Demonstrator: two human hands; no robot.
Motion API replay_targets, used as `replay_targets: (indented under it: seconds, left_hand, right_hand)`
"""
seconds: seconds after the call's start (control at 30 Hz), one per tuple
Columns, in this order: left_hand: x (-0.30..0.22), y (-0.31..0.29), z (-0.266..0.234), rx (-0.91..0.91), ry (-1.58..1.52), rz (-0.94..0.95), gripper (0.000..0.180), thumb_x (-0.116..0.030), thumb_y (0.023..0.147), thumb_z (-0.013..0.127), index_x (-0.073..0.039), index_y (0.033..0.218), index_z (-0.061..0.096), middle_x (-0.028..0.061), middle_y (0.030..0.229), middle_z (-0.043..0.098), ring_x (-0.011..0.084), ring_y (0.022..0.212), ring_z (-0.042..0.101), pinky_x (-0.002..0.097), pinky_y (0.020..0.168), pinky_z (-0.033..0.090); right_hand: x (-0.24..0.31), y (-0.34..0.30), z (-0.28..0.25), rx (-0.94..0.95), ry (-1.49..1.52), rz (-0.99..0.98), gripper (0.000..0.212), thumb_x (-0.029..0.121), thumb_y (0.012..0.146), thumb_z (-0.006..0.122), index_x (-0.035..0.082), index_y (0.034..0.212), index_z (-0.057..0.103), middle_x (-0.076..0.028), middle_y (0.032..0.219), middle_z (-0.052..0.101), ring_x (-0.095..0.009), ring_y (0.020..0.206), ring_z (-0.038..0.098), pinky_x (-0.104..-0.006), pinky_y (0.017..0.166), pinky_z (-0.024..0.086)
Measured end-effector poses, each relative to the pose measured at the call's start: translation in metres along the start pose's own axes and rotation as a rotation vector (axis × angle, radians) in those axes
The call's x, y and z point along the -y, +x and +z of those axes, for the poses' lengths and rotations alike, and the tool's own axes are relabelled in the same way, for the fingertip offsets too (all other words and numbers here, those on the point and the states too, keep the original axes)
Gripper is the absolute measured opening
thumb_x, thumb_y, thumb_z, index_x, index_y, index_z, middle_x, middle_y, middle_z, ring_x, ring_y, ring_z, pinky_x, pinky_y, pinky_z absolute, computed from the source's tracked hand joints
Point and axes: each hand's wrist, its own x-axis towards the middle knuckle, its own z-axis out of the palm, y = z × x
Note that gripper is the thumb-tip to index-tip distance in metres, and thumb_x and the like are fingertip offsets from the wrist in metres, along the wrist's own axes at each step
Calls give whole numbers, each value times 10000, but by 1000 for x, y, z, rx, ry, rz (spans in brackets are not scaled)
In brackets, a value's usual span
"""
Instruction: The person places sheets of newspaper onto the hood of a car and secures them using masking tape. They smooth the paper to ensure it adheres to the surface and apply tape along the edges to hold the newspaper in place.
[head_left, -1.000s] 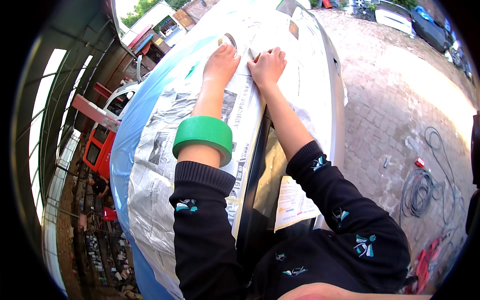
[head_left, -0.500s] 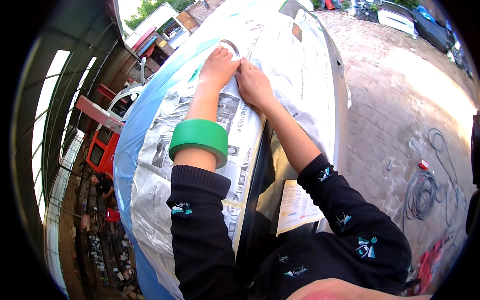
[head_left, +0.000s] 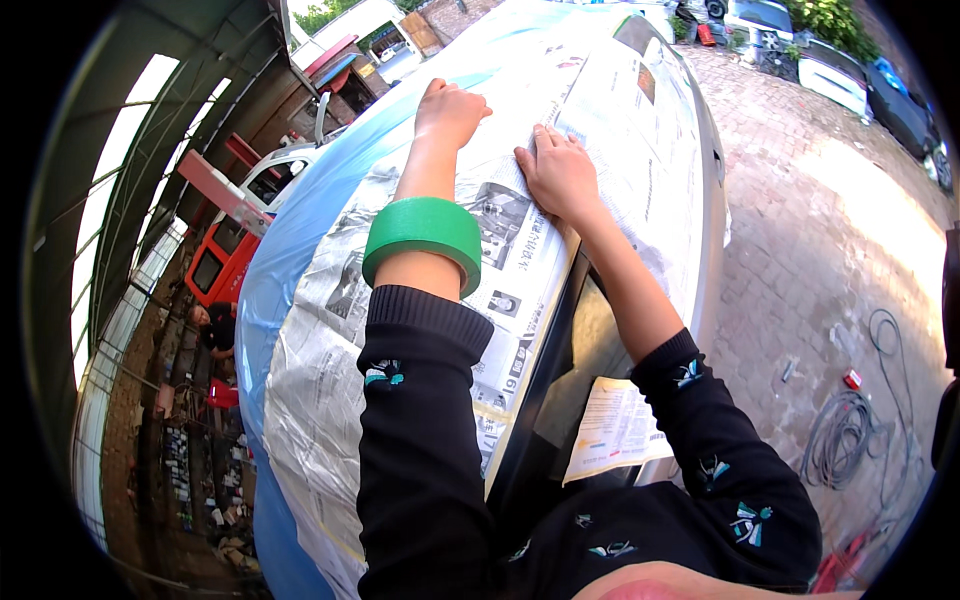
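Note:
My left hand (head_left: 453, 112) is closed in a fist above the newspaper-covered vehicle; what its fingers hold is hidden. A wide roll of green tape (head_left: 424, 236) sits around my left forearm like a bracelet, just above the black sleeve cuff. My right hand (head_left: 562, 172) lies with fingers spread and pressed on the newspaper (head_left: 330, 345), near its taped edge. Under my right forearm shows a dark glossy strip of the vehicle's window (head_left: 540, 405). Another printed sheet (head_left: 615, 425) hangs close to my body.
Blue plastic sheeting (head_left: 262, 300) drapes the vehicle's left side. On the brick floor at right lie a coiled hose (head_left: 840, 440) and a small red item (head_left: 852, 379). To the left are a red vehicle (head_left: 215, 265), a lift post (head_left: 222, 190) and another person (head_left: 215, 330).
My hands have moved apart: the left is lifted off beside the sheeting, the right has flattened onto the newspaper. The pale tape roll seen by my left hand earlier is out of sight.

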Motion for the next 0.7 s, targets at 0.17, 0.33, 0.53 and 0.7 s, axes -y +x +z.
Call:
replay_targets:
  seconds: [0.17,0.33,0.53,0.7]
  left_hand:
    - [-11,-2,13,89,65,-127,262,-352,900,570,-149,848,728,57,859,711,203,922,638,358,887,350]
    - [-20,0,20,150,23,-246,247,-360,862,617,-142,870,732,63,883,714,204,909,653,351,920,331]
    - [-25,-3,30,62,-36,-282,240,-362,836,657,-133,845,730,68,846,713,213,849,671,356,900,341]
    - [-29,-5,35,64,-35,-262,177,-309,827,661,-147,857,725,71,841,710,214,853,671,370,910,349]
  right_hand:
    - [0,1,1,-22,-29,0,582,414,970,409,-58,1305,477,-211,1287,550,-322,1181,534,-401,1083,326]
    - [2,4,-1,-30,-27,6,569,427,954,435,-37,1271,525,-223,1157,602,-346,1089,574,-416,1054,353]
    - [3,5,0,-105,-71,-58,523,428,937,465,-5,1202,593,-218,1058,620,-344,1011,597,-422,1020,378]
    - [10,19,-7,6,-159,-59,423,388,939,468,46,1098,658,-171,1113,591,-295,1086,527,-393,982,384]
